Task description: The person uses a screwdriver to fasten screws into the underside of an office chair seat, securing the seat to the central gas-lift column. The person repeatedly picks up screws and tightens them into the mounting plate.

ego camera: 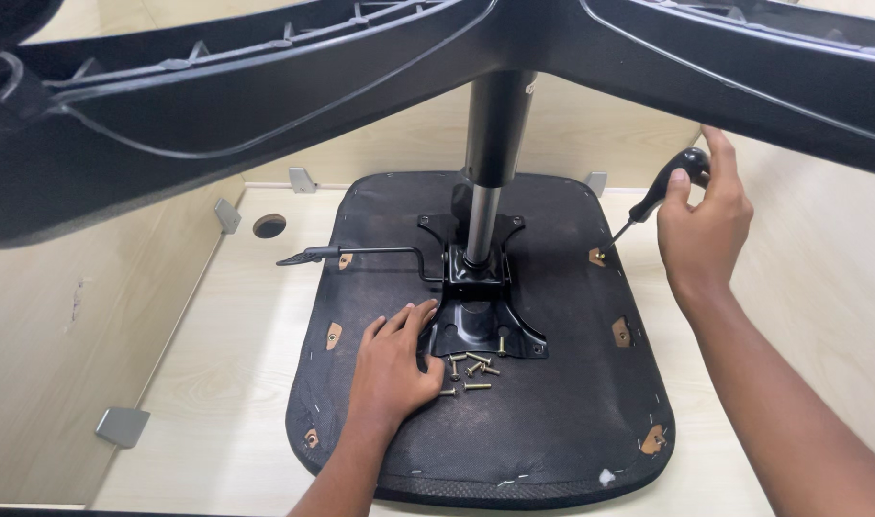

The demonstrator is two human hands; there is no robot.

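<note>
Head view: right hand [703, 225] holds screwdriver [660, 196] at seat underside [552, 421] edge.

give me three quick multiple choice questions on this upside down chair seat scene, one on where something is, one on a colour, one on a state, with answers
1. Where do the loose screws lie?
A. On the seat underside, next to the left hand
B. On the wooden floor by the round hole
C. In the right hand's palm

2. What colour is the screwdriver's handle?
A. Red
B. Black
C. Yellow

3. How is the left hand placed?
A. Closed around the lever
B. Raised off the seat
C. Flat, palm down on the seat beside the metal plate

Answers:
1 A, the screws sit on the seat underside just right of the left hand.
2 B, the screwdriver gripped by the right hand has a black handle.
3 C, the fingers spread flat near the metal plate; the lever lies untouched.
</note>
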